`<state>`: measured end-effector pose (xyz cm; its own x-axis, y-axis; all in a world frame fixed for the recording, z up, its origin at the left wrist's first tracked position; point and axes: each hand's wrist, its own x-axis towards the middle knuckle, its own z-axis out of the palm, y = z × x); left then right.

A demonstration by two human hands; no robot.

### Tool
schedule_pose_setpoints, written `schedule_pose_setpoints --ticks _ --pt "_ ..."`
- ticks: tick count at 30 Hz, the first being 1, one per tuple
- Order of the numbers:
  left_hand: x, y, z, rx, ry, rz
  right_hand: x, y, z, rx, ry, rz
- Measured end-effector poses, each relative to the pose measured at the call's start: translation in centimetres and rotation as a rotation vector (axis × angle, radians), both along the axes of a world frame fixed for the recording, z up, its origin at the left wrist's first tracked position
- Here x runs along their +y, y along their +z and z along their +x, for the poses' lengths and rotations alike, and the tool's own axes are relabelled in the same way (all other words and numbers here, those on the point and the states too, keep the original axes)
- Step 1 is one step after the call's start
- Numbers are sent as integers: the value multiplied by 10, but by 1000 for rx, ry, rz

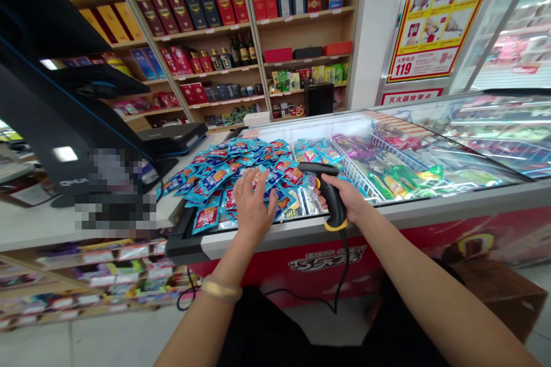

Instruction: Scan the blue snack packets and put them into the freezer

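A heap of small blue snack packets (210, 179) lies spread over the left end of the freezer's glass top. My left hand (253, 202) rests over the near side of this heap, fingers stretched and apart, with no packet in its grasp that I can see. In my right hand (345, 198) is a black and yellow barcode scanner (331, 198), its handle wrapped by my fingers and its head pointing left over the packets. The scanner's black cord (345, 269) hangs down in front of the freezer.
On the left, a counter (26, 229) carries a dark checkout terminal (86, 109). The chest freezer (413, 212) stretches right, with wire baskets (350, 175) of frozen goods under glass. Shelves (206, 31) of boxes and bottles stand behind. A cardboard box (499, 292) sits on the floor at right.
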<state>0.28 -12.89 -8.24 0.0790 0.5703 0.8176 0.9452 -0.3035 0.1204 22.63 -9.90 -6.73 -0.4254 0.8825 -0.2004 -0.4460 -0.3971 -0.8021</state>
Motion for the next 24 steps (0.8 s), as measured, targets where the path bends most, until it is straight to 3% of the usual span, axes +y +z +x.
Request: schedule_pose_setpoints --ticks 4,9,13,17,21,24 --pt "5 -2 36 -189 -285 -138 1 -2 0 42 -53 22" --pt "12 -3 79 -441 -505 -598 9 -8 -2 152 -205 46" --pt "19 -3 87 -625 -576 -780 12 -15 -4 154 -160 60" --pt "24 -5 83 -837 -697 -967 12 -18 -8 74 -216 92" --pt "26 -7 82 -841 -739 -1003 11 -20 -12 34 -296 146" --pt "23 -9 80 -714 -691 -813 11 -19 -12 39 -297 145"
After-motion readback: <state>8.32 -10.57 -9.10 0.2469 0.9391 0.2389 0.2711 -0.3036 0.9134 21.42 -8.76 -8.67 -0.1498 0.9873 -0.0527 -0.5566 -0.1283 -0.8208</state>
